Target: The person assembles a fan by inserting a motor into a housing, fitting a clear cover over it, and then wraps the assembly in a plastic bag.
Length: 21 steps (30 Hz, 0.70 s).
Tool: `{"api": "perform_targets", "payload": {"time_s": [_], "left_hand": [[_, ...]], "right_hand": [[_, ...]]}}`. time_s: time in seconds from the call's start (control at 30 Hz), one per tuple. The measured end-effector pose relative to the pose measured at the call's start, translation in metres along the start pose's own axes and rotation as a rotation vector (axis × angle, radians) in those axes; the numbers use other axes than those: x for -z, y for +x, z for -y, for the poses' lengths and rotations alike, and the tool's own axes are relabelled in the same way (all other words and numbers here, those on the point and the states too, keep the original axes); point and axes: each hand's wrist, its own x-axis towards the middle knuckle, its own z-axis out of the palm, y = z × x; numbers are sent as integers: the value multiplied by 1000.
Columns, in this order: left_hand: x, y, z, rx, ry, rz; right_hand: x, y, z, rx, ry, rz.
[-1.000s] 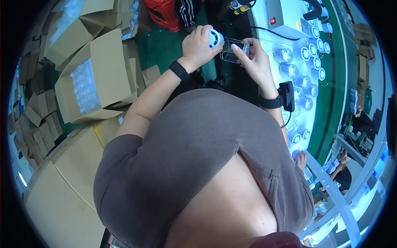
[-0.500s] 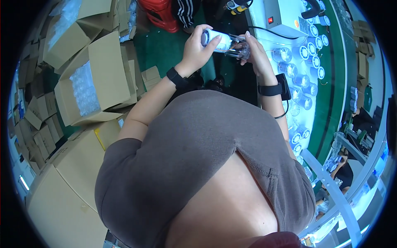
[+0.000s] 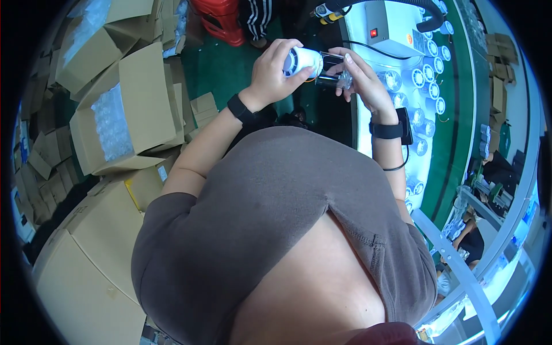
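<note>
Between my hands is a white cylindrical unit (image 3: 306,61) with a blue-grey ring at its left end. My left hand (image 3: 268,76) is wrapped round this white part, thumb below and fingers over the top. A clear plastic cylinder (image 3: 330,79) extends from its right side. Around the clear cylinder's far end are the fingers of my right hand (image 3: 368,83), curled and partly hidden by the plastic. A thin orange wire (image 3: 310,80) shows under the white part. Both wrists wear black bands.
On the right, a white worktable (image 3: 362,129) carries several clear cylinders with white ends (image 3: 428,73) and a grey box with a red switch (image 3: 392,29). Open cartons (image 3: 150,95) with bubble wrap (image 3: 114,123) stand left. A red plastic object (image 3: 221,23) and a person's striped trouser leg (image 3: 260,20) are ahead.
The white unit has turned so that its ringed end shows more. My right hand has shifted slightly right. The whole view has moved a little against the table and cartons.
</note>
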Motion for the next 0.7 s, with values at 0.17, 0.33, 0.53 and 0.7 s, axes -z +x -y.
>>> {"api": "perform_targets", "payload": {"time_s": [0.17,0.33,0.53,0.7], "left_hand": [[-1,-2,-1,-9,138,-23],[-4,-1,-1,53,53,-51],[-6,5,-2,272,-254,-49],[1,9,-6,583,-553,40]], "right_hand": [[-9,-8,12,65,-194,-113],[-15,-8,14,91,-413,-147],[-9,-6,11,218,-421,-90],[-7,-9,13,324,-452,-53]]}}
